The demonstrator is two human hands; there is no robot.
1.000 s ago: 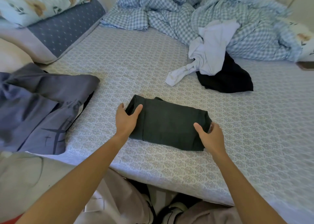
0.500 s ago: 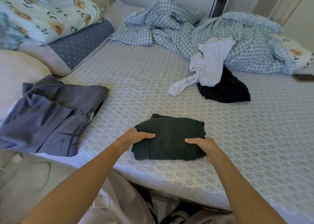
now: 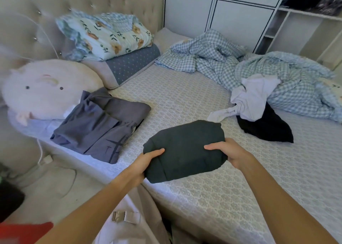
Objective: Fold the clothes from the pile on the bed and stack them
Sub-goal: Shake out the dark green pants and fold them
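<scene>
A folded dark green garment [image 3: 185,149] is lifted just above the bed's near edge. My left hand [image 3: 146,162] grips its left end, thumb on top and fingers underneath. At the right end my right hand [image 3: 229,153] grips it the same way. To the left lies a folded grey garment [image 3: 100,125] with a dark cross print, on the bed [image 3: 185,99] beside a plush toy. Farther right sits the unfolded pile: a crumpled white garment [image 3: 253,95] over a black garment [image 3: 268,127].
A round white plush toy [image 3: 42,90] and stacked pillows [image 3: 114,45] sit at the head of the bed. A rumpled blue checked blanket [image 3: 259,64] covers the far right. White wardrobe doors [image 3: 222,8] stand behind. A white cable [image 3: 42,156] hangs at the bed's left side.
Both hands slid under the ends of the dark green garment, gripped it and raised it off the mattress. My head has turned left, bringing the plush toy and headboard into view.
</scene>
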